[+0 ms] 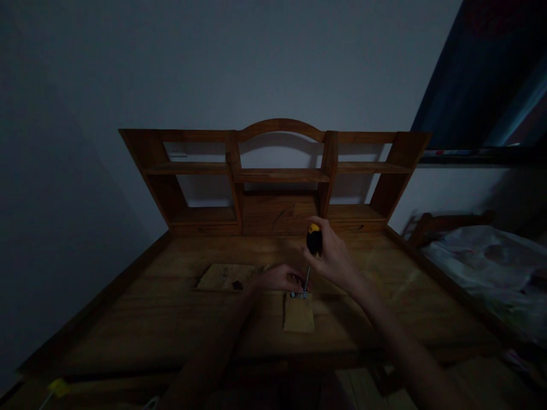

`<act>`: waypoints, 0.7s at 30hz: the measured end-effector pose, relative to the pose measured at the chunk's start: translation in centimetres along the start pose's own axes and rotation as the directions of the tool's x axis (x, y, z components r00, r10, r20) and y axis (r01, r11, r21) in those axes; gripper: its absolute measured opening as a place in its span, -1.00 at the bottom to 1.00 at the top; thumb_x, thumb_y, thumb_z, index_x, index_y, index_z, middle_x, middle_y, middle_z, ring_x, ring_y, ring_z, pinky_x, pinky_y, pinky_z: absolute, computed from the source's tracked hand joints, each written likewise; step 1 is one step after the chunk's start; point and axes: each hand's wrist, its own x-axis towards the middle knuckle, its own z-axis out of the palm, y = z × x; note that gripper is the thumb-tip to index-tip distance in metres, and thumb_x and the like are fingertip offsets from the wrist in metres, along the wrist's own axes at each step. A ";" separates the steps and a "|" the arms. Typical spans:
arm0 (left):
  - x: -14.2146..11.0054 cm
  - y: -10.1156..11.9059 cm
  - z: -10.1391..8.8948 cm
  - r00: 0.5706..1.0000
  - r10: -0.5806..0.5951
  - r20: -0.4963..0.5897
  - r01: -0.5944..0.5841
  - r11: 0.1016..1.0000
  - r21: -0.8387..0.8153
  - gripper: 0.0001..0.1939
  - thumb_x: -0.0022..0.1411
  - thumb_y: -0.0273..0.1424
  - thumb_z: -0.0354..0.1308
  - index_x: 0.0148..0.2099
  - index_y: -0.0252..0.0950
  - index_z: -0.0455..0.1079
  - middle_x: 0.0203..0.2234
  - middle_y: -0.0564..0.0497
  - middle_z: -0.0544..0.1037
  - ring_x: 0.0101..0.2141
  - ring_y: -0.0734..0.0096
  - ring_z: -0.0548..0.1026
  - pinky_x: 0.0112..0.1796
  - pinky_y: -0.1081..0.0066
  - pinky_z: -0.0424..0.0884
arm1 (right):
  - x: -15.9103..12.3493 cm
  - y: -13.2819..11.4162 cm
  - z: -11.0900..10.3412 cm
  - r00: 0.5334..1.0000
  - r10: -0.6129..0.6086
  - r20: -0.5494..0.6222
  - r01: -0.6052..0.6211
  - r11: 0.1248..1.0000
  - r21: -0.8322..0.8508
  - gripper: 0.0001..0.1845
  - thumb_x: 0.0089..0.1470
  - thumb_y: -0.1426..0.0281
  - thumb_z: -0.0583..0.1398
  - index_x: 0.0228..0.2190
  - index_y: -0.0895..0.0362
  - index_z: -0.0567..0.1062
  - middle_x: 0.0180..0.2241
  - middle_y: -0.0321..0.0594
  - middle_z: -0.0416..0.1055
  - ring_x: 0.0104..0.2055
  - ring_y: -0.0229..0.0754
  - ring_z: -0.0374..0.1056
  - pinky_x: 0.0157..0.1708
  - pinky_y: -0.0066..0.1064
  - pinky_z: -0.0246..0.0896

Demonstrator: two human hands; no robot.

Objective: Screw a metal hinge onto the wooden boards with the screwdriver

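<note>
My right hand (332, 256) is closed round the black and yellow handle of a screwdriver (313, 239), held upright with its shaft pointing down. The tip meets a small metal fitting (299, 295) at the far end of a small wooden block (298, 314) lying on the wooden desk (171, 319). My left hand (280, 279) rests on the desk beside the fitting, fingers curled towards the screwdriver's tip; the light is too dim to see whether they pinch anything.
A flat wooden board (224, 277) with a dark small object lies left of my hands. A wooden shelf hutch (277, 173) stands at the desk's back. A bed with light bedding (491, 267) is at the right. The room is dim.
</note>
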 end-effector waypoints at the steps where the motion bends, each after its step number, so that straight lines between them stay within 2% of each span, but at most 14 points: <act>1: 0.0 0.2 0.0 1.000 -0.003 0.004 0.003 1.000 -0.003 -0.59 0.19 -0.18 0.28 -0.01 -0.35 0.53 -0.20 -0.14 0.60 -0.21 0.32 0.55 -0.18 0.43 0.41 | 0.0 0.0 0.1 1.000 0.002 -0.013 -0.002 1.000 -0.005 -0.43 0.09 0.32 0.15 0.13 0.05 0.15 -0.02 -0.08 0.38 -0.12 -0.02 0.41 -0.17 -0.20 0.33; 4: -0.1 0.5 0.2 1.000 0.000 -0.002 0.000 0.999 -0.033 -0.60 0.21 -0.16 0.25 -0.04 -0.36 0.54 -0.17 -0.16 0.61 -0.20 0.29 0.55 -0.16 0.41 0.41 | -0.1 -0.1 0.4 0.999 0.002 -0.048 -0.003 1.000 -0.010 -0.48 0.12 0.33 0.12 0.11 0.03 0.17 -0.02 -0.09 0.38 -0.09 -0.01 0.41 -0.16 -0.19 0.34; 8: 0.0 0.0 0.5 0.998 0.005 -0.060 -0.006 1.000 -0.018 -0.66 0.21 -0.21 0.26 -0.09 -0.36 0.54 -0.21 -0.12 0.60 -0.19 0.28 0.54 -0.13 0.39 0.41 | -0.2 -0.7 0.1 0.999 -0.021 -0.044 0.022 1.000 0.012 -0.43 0.06 0.41 0.11 0.12 0.03 0.16 0.00 -0.08 0.34 -0.04 0.00 0.37 -0.11 -0.16 0.34; 11: 0.1 -0.6 0.7 0.994 0.035 -0.100 -0.035 0.999 0.009 -0.71 0.20 -0.27 0.27 -0.11 -0.37 0.54 -0.23 -0.11 0.60 -0.19 0.28 0.54 -0.11 0.36 0.40 | -0.1 -0.9 0.2 0.999 -0.012 -0.052 0.012 1.000 0.000 -0.48 0.11 0.35 0.13 0.10 0.03 0.18 0.01 -0.07 0.33 -0.02 0.01 0.37 -0.09 -0.15 0.34; 14: 0.1 -0.8 0.9 0.994 0.014 -0.105 -0.015 1.000 -0.014 -0.69 0.21 -0.28 0.26 -0.08 -0.39 0.53 -0.21 -0.14 0.60 -0.19 0.27 0.54 -0.12 0.33 0.42 | 0.0 -0.9 0.6 0.996 0.005 -0.087 -0.008 0.999 -0.041 -0.54 0.16 0.30 0.12 0.09 0.03 0.21 0.00 -0.06 0.35 -0.02 0.03 0.37 -0.09 -0.12 0.34; 18: 0.0 -0.6 1.3 0.990 0.015 -0.142 -0.017 1.000 -0.018 -0.72 0.19 -0.32 0.26 -0.10 -0.39 0.53 -0.22 -0.13 0.60 -0.19 0.28 0.54 -0.10 0.33 0.42 | -0.1 -1.2 0.8 0.995 -0.016 -0.096 0.009 0.997 -0.075 -0.45 0.12 0.41 0.08 0.15 0.10 0.16 0.04 0.01 0.30 0.03 0.05 0.33 -0.05 -0.10 0.33; 21: 0.0 -0.6 1.5 0.984 0.023 -0.175 -0.028 0.999 -0.025 -0.72 0.18 -0.35 0.26 -0.07 -0.37 0.52 -0.18 -0.11 0.59 -0.15 0.28 0.53 -0.06 0.32 0.40 | -0.1 -1.5 0.7 0.997 -0.022 -0.080 0.014 0.995 -0.099 -0.40 0.10 0.41 0.09 0.18 0.13 0.13 0.04 0.04 0.29 0.05 0.08 0.32 -0.04 -0.08 0.33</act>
